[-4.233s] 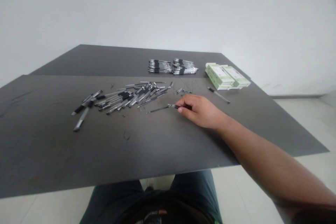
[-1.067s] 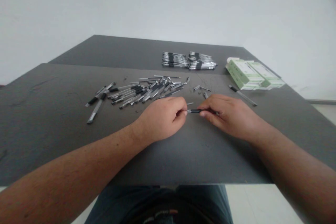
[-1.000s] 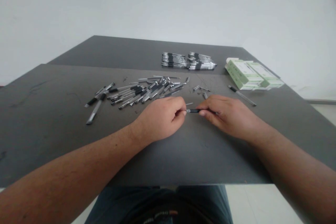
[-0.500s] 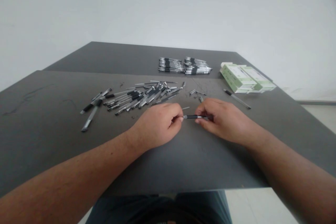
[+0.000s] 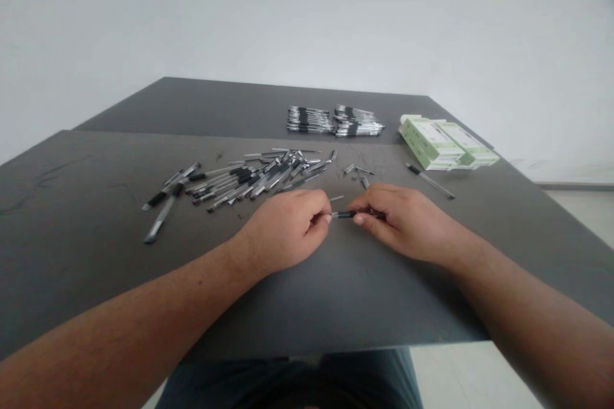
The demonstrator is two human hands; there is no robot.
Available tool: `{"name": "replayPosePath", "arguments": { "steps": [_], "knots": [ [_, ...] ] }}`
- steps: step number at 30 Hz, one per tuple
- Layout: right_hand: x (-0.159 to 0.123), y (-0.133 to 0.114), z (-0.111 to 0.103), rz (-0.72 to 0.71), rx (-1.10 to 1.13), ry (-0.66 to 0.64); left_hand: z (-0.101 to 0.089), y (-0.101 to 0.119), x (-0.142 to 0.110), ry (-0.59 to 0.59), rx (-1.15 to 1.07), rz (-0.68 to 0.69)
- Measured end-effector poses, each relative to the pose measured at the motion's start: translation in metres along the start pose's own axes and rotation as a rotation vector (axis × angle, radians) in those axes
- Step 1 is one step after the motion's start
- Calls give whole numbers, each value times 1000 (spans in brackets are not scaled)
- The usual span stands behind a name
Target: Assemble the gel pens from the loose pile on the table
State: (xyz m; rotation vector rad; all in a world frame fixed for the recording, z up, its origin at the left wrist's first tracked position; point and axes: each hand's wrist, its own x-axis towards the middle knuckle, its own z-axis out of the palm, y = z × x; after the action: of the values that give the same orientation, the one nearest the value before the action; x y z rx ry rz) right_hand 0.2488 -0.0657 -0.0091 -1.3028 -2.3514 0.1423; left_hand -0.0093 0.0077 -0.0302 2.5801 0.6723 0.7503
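Note:
A pen [image 5: 343, 215] with a black grip lies level between my two hands, just above the dark table. My left hand [image 5: 291, 227] is closed round its left end, which the fingers hide. At the other end, my right hand [image 5: 400, 218] pinches the pen between thumb and fingers, and a dark part of it shows inside the curled hand. Behind my left hand spreads a loose heap of pens and pen parts [image 5: 259, 176]. Small pieces, among them a pen cap [image 5: 365, 182], lie just beyond my right hand.
Neat stacks of pens [image 5: 309, 120] lie toward the back of the grey table [image 5: 307, 307]. Green and white boxes [image 5: 434, 144] stand at the right, with a single pen [image 5: 430, 181] in front. A few pens [image 5: 164, 217] lie apart on the left.
My right hand's fingers have shifted left along the pen, so less of it shows between the hands. My left hand keeps its grip. The whole view has shifted slightly.

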Motion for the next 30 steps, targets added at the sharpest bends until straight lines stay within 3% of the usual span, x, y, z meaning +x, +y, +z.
{"name": "replayPosePath", "arguments": {
  "steps": [7,12,25,30],
  "knots": [
    [0,-1,0,-3,-9,-47,0,0,0,-14,0,-4],
    [0,-1,0,47,10,-1,1,0,0,-19,2,0],
    [0,0,0,-2,-4,-58,0,0,0,-27,-2,10],
    [1,-1,-1,51,18,-26,0,-1,1,-31,-19,16]
  ]
}}
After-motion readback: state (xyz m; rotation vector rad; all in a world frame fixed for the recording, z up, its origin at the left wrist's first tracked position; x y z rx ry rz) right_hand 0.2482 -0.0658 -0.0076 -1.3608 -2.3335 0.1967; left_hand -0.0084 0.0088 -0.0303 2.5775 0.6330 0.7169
